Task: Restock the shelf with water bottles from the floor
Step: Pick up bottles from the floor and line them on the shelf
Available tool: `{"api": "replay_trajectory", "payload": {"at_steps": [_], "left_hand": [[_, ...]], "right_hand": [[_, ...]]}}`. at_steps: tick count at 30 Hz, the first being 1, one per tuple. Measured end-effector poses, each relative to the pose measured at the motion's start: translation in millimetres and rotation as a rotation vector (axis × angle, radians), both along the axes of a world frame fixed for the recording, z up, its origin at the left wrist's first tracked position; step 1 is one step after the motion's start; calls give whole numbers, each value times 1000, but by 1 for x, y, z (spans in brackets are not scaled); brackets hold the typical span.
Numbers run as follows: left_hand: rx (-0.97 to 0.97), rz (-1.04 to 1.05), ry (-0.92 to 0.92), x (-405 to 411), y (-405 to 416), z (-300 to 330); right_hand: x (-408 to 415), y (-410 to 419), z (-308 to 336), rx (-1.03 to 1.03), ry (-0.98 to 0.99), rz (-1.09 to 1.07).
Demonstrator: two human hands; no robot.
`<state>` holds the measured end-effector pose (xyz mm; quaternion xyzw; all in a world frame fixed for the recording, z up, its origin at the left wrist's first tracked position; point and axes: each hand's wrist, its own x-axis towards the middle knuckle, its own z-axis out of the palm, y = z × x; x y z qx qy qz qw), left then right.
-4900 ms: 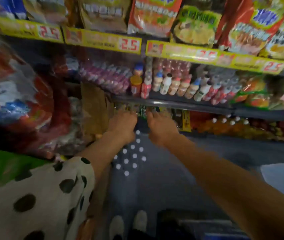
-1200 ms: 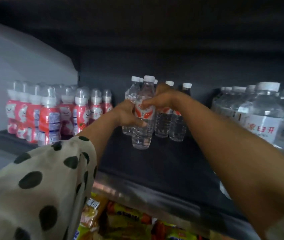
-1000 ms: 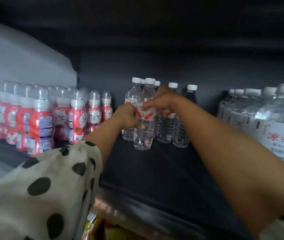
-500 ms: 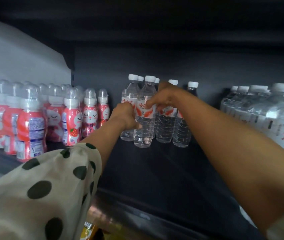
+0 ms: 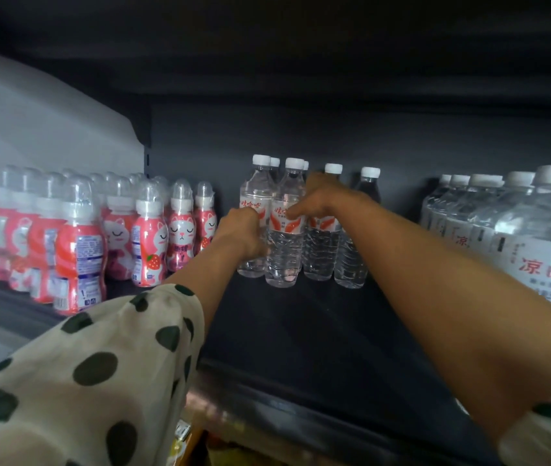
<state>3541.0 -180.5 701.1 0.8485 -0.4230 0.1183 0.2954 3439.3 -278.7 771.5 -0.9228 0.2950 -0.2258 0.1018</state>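
Front water bottle (image 5: 284,243), upright on dark shelf (image 5: 318,331): left hand (image 5: 242,235) and right hand (image 5: 316,200) fingers curled around it.

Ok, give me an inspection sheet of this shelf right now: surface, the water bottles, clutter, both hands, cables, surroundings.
Surface: dark shelf, bare across its front half.
Job's things: small water bottles upright in a cluster at the back; the front bottle stands on the shelf between both hands.
Clutter: pink cat-print drink bottles in rows to the left; large water bottles to the right.
Grippers: left hand curled against the front bottle's left side; right hand holds it at the label.
Cables: nothing seen.
Surroundings: pale side panel on the left, dark back wall, snack packets just showing below the shelf edge.
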Motion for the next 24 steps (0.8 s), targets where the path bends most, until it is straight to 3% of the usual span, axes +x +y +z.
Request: {"api": "replay_trajectory", "payload": {"at_steps": [7, 15, 24], "left_hand": [[137, -22, -115, -25, 64, 8], [277, -134, -337, -108, 146, -6], [384, -198, -312, -213, 222, -81]], "right_hand": [[-49, 62, -5, -179, 179, -70], [-137, 150, -61, -336, 315, -145], [-233, 233, -154, -313, 313, -127]]}}
